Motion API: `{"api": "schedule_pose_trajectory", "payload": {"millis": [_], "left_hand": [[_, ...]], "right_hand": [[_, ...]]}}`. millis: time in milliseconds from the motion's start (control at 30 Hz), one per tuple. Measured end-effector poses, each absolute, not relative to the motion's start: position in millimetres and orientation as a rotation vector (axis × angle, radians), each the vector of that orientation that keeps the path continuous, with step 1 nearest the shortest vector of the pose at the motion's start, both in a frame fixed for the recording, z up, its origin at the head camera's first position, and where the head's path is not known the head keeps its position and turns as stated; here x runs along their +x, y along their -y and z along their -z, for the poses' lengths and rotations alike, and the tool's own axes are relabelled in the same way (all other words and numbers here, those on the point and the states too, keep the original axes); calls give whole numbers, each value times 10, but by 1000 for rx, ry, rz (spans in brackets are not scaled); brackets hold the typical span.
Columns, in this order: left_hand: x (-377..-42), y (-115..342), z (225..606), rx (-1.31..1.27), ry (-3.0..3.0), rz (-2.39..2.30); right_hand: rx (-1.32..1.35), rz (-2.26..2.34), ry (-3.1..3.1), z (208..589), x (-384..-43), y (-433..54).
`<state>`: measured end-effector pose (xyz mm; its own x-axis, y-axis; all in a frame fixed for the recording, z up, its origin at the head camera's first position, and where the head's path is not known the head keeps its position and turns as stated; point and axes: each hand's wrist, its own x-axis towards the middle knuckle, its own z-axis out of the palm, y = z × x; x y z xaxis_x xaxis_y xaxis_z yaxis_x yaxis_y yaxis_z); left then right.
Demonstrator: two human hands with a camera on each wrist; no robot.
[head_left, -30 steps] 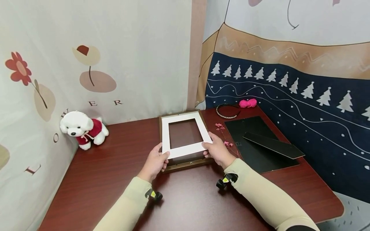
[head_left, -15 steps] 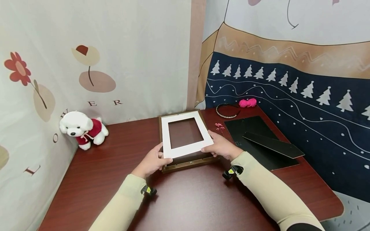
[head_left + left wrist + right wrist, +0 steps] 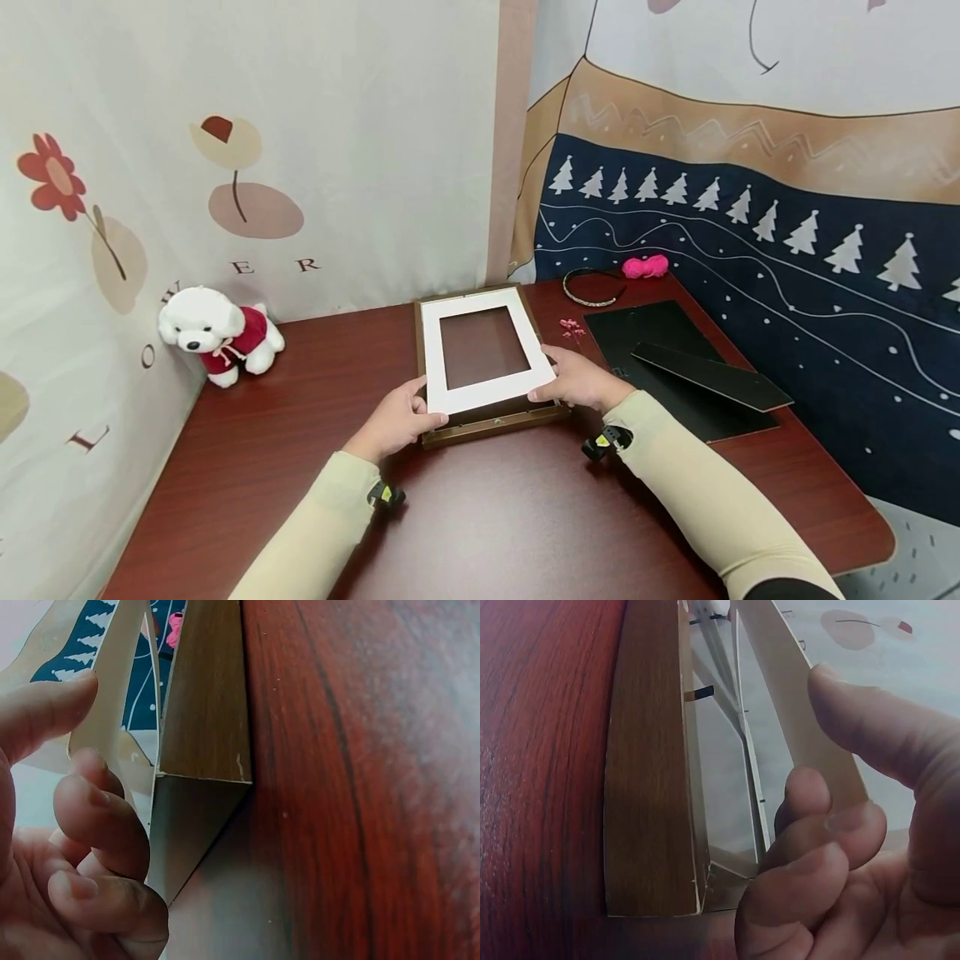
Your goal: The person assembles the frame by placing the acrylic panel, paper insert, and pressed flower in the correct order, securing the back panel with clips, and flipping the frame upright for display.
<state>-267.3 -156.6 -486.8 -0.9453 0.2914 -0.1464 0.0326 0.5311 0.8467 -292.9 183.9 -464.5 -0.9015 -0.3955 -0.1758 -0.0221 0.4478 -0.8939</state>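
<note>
Here we list, at the centre of the head view: one white picture mat (image 3: pixel 487 392), tilted over a brown picture frame (image 3: pixel 480 430); left hand (image 3: pixel 392 421) and right hand (image 3: pixel 583 379), thumbs and fingers pinching the mat's near corners. Uneven release, we judge, could drop it askew.

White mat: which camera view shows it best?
The head view: there the white mat shows all four borders, seen from above. The left wrist view gives only a narrow, slanted strip at the left hand; the right wrist view, a similar strip held by the right hand.
</note>
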Motion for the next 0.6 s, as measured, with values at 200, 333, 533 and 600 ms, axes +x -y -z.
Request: {"api": "schedule_pose_trajectory", "payload": {"millis": [200,333,533,600], "left_hand": [[-2668,1553,4879,271,-2581,-1304],[-2660,1556,4864,278,-2611,-1264],[-2656,1569,4881,304,-2687,-1164],[-2653,1567,4886,306,-2703,-1140]], "right_hand": [[-272,1386,-2373,4641,-2915,-1873],[-253,1339,-2402,4663,-2921,-1921],[-331,1291,-2464,4732,-2941,-1964],[-358,1273,-2494,4743,-2939,-1967]]}}
